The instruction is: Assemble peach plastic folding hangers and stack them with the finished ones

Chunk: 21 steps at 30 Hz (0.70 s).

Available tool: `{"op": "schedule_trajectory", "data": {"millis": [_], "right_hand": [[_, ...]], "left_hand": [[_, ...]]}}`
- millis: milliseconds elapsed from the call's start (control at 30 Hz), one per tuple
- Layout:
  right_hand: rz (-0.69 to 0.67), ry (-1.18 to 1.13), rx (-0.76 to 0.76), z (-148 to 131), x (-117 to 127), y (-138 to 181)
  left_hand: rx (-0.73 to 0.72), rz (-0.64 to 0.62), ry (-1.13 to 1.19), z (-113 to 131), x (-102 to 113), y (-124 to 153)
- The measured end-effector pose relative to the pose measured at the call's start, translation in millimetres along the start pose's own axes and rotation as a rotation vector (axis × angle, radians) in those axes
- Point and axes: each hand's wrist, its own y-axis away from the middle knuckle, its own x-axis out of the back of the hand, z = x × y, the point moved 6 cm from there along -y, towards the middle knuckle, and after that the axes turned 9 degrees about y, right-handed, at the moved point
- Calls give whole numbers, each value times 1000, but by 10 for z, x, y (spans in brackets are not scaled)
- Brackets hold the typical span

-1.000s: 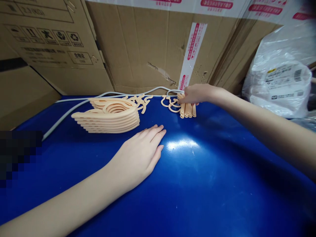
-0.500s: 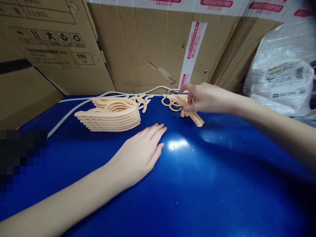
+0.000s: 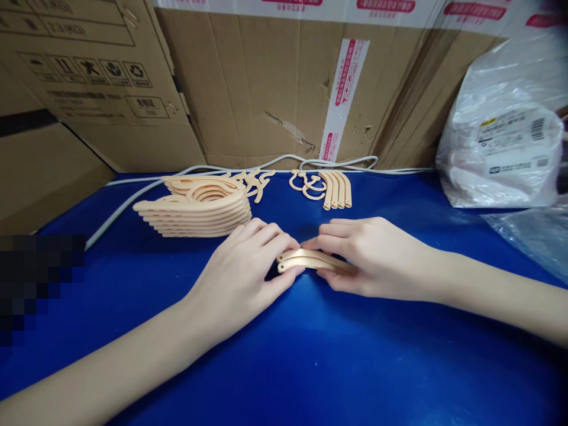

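Note:
Both my hands meet at the middle of the blue table (image 3: 337, 367) over a peach plastic hanger piece (image 3: 306, 261), a curved double strip lying flat. My left hand (image 3: 244, 272) pinches its left end with curled fingers. My right hand (image 3: 368, 254) grips its right part, thumb below and fingers on top. Behind my left hand lies a stack of several assembled peach hangers (image 3: 199, 210). Farther back, a small group of loose hanger pieces (image 3: 326, 186) with hooks rests near the boxes.
Cardboard boxes (image 3: 275, 83) wall off the back and left of the table. A grey cable (image 3: 133, 192) runs along their foot. A white plastic bag (image 3: 506, 136) with labels sits at the right, with clear film (image 3: 532, 234) below it.
My right hand has brought one hanger piece from the far group to the table's middle. My left hand has curled from lying flat and taken hold of the piece's left end.

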Motion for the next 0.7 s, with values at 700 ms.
{"op": "schedule_trajectory", "data": {"millis": [700], "right_hand": [[230, -75, 56, 287, 104, -163]], "left_hand": [[150, -97, 97, 13, -89, -26]]}}
